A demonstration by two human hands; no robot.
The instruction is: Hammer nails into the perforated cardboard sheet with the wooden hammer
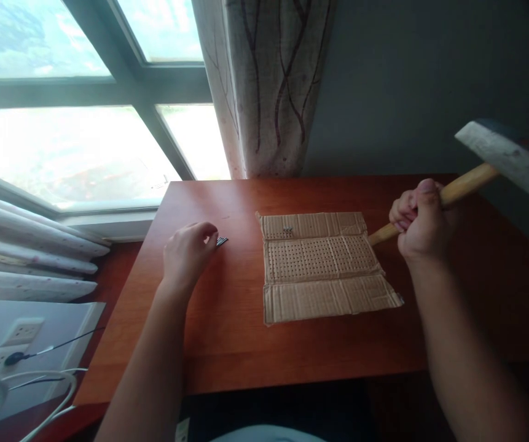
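My right hand is wrapped round the wooden handle of a hammer, whose grey metal head is raised at the right, above the table. A flat piece of cardboard with rows of small holes lies on the reddish wooden table; two or three small dark nails stick in it near its far left corner. My left hand rests on the table left of the cardboard, its fingertips curled onto a small bunch of dark nails.
A window and a patterned curtain stand behind the table's far edge, beside a grey wall. To the left, below the table, are wall sockets with a plugged-in cable and folded curtain fabric.
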